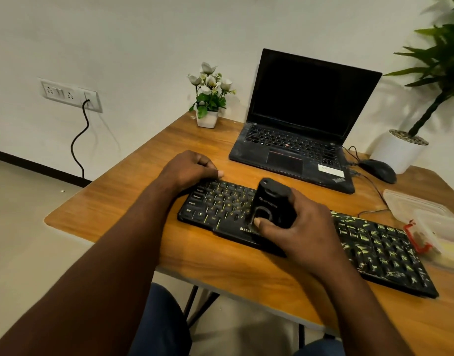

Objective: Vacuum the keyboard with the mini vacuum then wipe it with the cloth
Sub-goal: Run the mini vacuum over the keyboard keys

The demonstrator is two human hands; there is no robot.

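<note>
- Gripping the mini vacuum (272,201), the right hand (305,227) sits at the centre of the frame, fingers wrapped round the black body and the thumb laid against its lower front.
- The mini vacuum stands on the middle of the keyboard (375,247), tilted slightly toward the upper left, covering the keys just right of the letter block.
- The keyboard lies slantwise on the table (118,209), running from centre-left down to the lower right of the frame.
- The left hand (189,168) rests at the keyboard's far left corner, left of centre, fingers curled and thumb stretched along the far edge; whether it actually grips the keyboard cannot be told.
- The two hands are apart, with the left block of keys showing between them.
- Writing on the keyboard: "ZEBRO…" on the near edge, the rest hidden under the right hand; key legends "Ctrl", "Alt" and "Shift" read clearly.
- A pale logo on the mini vacuum is too blurred to read.
- The laptop (305,111), open with a dark screen in the upper middle, bears "ThinkPad" on its near right corner; a white sticker beside it is unreadable.
- A black mouse (378,170) lies right of the laptop.
- A clear plastic container (421,209) with a red clip sits at the right edge, touching the keyboard's far side.
</note>
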